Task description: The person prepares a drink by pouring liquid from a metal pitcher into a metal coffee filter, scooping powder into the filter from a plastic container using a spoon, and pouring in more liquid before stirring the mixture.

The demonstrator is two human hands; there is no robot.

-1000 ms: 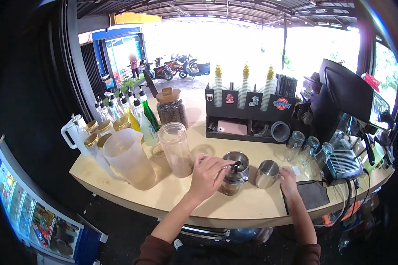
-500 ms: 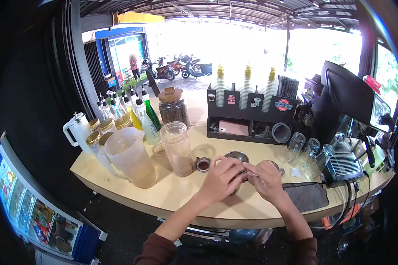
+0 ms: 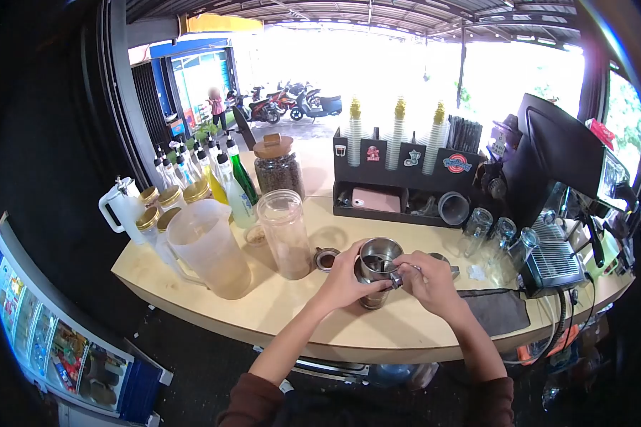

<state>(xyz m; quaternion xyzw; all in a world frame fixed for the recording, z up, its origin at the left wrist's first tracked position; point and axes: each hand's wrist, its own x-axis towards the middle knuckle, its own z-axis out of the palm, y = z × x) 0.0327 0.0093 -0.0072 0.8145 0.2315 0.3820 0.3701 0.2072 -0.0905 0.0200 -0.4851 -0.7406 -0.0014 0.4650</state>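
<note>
My left hand (image 3: 345, 277) wraps round the side of a shiny metal cup (image 3: 379, 248), tilted so that its open mouth faces me. At the cup's right rim, my right hand (image 3: 431, 288) is closed in a pinch on a thin metal utensil that looks like a spoon; much of it is hidden by fingers and cup. Just below the cup, another metal vessel (image 3: 372, 302) shows partly on the counter. Left of my hands lies a small metal strainer (image 3: 326, 260) with brown stuff inside. A tall clear jar (image 3: 283, 228) with powder at its bottom stands beyond it.
A cloudy plastic pitcher (image 3: 210, 245) stands left, before several pump bottles. Behind is a jar of coffee beans (image 3: 278, 171). A black cup organizer (image 3: 399, 171) holds a phone (image 3: 376, 200). Glasses (image 3: 502, 238), a dark cloth (image 3: 495, 311) and an espresso machine (image 3: 555, 252) are right.
The metal cup is now raised and tilted in my left hand, its mouth in view. My right hand has moved slightly down, from fingertips touching the left hand to the cup's rim.
</note>
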